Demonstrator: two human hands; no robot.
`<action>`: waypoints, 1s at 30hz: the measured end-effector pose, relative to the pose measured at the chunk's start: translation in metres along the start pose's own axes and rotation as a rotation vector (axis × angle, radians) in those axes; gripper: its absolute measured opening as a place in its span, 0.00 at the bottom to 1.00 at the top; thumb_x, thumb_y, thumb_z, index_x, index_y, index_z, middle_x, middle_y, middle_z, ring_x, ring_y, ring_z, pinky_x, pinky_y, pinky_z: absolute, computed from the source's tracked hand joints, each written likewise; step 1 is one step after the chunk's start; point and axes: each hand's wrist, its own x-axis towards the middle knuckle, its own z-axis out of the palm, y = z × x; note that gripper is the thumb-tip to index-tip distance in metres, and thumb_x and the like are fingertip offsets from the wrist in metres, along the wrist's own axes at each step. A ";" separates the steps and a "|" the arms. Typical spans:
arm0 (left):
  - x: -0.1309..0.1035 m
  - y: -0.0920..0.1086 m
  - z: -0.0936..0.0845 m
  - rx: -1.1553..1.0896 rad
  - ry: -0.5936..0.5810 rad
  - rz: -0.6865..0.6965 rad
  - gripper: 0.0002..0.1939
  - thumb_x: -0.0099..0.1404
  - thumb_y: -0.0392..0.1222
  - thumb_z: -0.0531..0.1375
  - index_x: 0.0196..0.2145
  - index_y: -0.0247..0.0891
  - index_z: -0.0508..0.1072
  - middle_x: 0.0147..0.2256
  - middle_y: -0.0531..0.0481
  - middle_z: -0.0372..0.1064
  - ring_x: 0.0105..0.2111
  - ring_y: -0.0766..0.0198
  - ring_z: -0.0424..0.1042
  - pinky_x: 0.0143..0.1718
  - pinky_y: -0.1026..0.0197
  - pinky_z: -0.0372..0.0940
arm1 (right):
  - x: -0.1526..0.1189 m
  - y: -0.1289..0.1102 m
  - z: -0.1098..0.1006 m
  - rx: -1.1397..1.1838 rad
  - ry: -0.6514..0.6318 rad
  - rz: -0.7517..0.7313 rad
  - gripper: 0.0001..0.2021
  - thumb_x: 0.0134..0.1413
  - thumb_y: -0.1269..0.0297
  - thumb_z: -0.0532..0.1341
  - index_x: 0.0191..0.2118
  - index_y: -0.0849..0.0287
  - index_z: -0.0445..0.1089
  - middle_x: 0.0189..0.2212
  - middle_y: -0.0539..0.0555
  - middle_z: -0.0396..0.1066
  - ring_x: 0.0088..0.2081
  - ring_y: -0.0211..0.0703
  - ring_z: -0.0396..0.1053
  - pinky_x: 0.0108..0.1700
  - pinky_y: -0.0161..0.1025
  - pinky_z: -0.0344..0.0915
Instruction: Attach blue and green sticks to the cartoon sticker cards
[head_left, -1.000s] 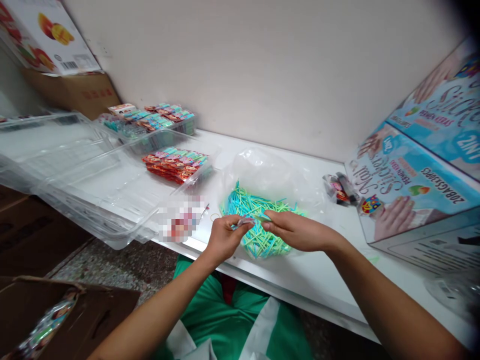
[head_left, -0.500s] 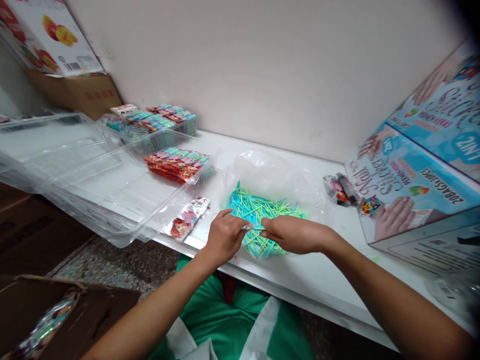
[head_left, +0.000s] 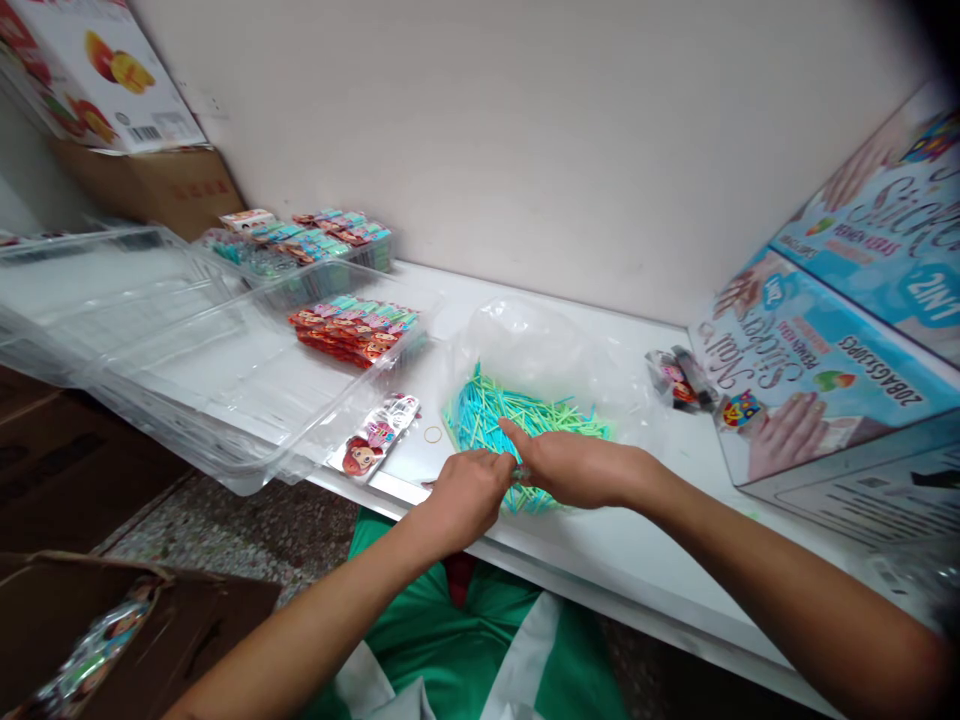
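My left hand (head_left: pixel 472 490) is closed, its fingers wrapped round a small packet that is mostly hidden in it. Against its fingertips presses my right hand (head_left: pixel 574 468), thumb raised and the other fingers curled. Greenish ends of thin sticks show between the two hands. Both are held over the near edge of a heap of thin blue and green sticks (head_left: pixel 487 410), which lies in an open clear plastic bag (head_left: pixel 555 340). Left of the bag lie a flat printed packet (head_left: pixel 364 455) with a red-haired cartoon figure and a thin rubber band (head_left: pixel 433 434).
A large clear plastic tray (head_left: pixel 247 470) overhangs the white table's (head_left: pixel 645 550) left front edge. Behind it are stacked red packets (head_left: pixel 352 330) and a filled clear container (head_left: pixel 307 250). Blue printed boxes (head_left: pixel 832 360) stand at right, near small dark packets (head_left: pixel 681 378). An open carton (head_left: pixel 217 620) is below left.
My left hand has moved right and slightly nearer me, closing the gap to my right hand. My right thumb has lifted. The rubber band by my left hand is now uncovered.
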 end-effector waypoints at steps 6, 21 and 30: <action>-0.004 -0.002 -0.003 -0.777 -0.104 -0.206 0.12 0.66 0.44 0.47 0.34 0.36 0.66 0.29 0.49 0.70 0.26 0.66 0.69 0.26 0.66 0.59 | -0.001 0.014 -0.007 0.283 0.120 -0.103 0.28 0.58 0.51 0.52 0.60 0.58 0.54 0.40 0.59 0.73 0.40 0.49 0.70 0.34 0.36 0.60; -0.008 -0.006 0.004 -1.706 -0.138 -0.515 0.18 0.56 0.50 0.61 0.35 0.30 0.71 0.27 0.45 0.73 0.22 0.66 0.70 0.23 0.66 0.62 | 0.014 0.016 0.014 1.001 0.385 0.020 0.20 0.57 0.48 0.51 0.41 0.60 0.66 0.30 0.51 0.69 0.27 0.36 0.65 0.27 0.34 0.59; -0.008 -0.004 0.005 -1.747 -0.117 -0.521 0.19 0.57 0.49 0.61 0.38 0.29 0.72 0.28 0.44 0.73 0.22 0.65 0.71 0.23 0.65 0.63 | 0.015 0.020 0.030 1.116 0.401 -0.007 0.10 0.50 0.60 0.58 0.27 0.62 0.68 0.22 0.48 0.66 0.24 0.33 0.63 0.28 0.33 0.60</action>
